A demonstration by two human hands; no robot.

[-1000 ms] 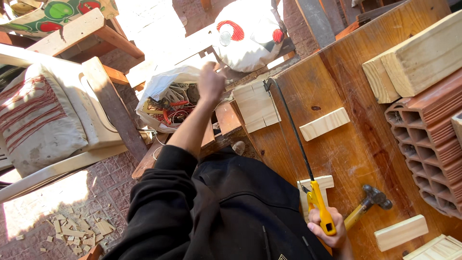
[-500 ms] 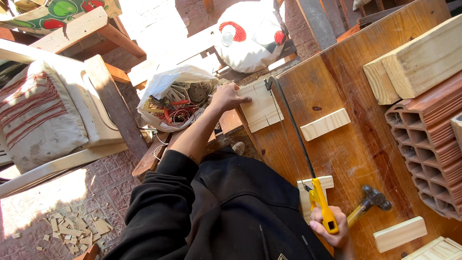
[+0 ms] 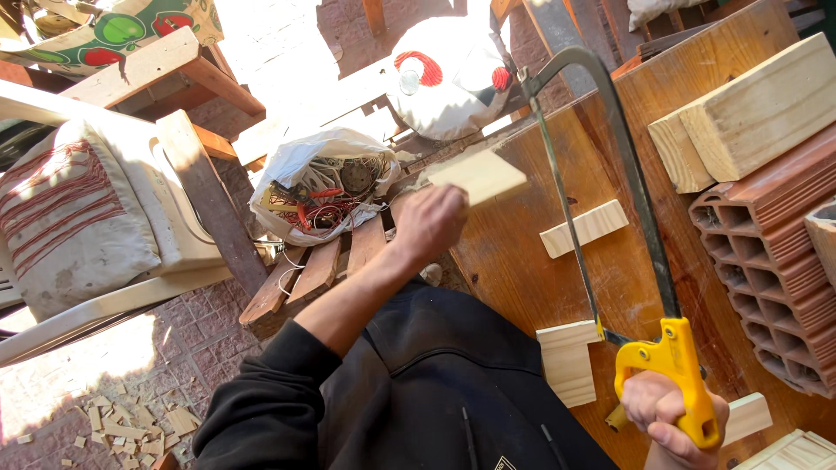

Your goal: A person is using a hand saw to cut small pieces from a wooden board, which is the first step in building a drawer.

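Two hands, left hand (image 3: 431,222) gripping pale wood block (image 3: 479,176), right hand (image 3: 666,418) yellow-handled hacksaw (image 3: 649,287)

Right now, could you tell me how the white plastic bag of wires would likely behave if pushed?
The white plastic bag looks thin and crumpled, so it would probably sag rather than slide stiffly. It sits on wooden slats beside the bench edge, so it may tip and spill its tangled wires.

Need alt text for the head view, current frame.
Seen from above, a person's right hand grips a yellow-handled hacksaw over a wooden workbench, while the left hand holds a flat wood piece at its edge. Small wood blocks and hollow red bricks lie around.
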